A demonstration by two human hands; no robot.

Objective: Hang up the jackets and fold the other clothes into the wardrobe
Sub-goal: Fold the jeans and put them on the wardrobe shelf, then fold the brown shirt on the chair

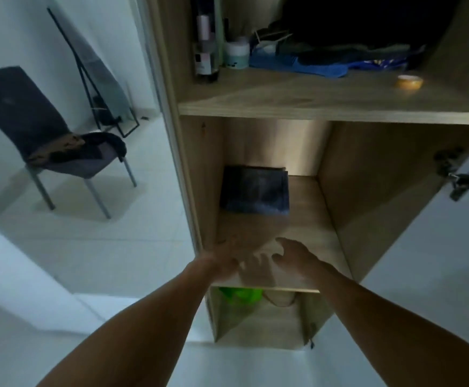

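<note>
A folded dark blue garment point(255, 191) lies at the back left of the wardrobe's middle shelf point(308, 224). Both my hands reach over the front of that shelf, well short of the garment. My left hand point(222, 261) is motion-blurred, fingers spread, holding nothing. My right hand point(292, 255) is beside it with relaxed fingers and is also empty. More clothes, dark and brown point(68, 148), lie heaped on the seat of a dark chair point(29, 118) at the left.
The upper shelf point(311, 101) carries bottles point(207, 46), a jar point(237, 54), blue cloth point(311, 65) and a tape roll point(409, 82). A green item point(241, 294) sits in the lower compartment. The open wardrobe door point(451, 247) stands at the right. A leaning mirror point(99, 71) is behind the chair.
</note>
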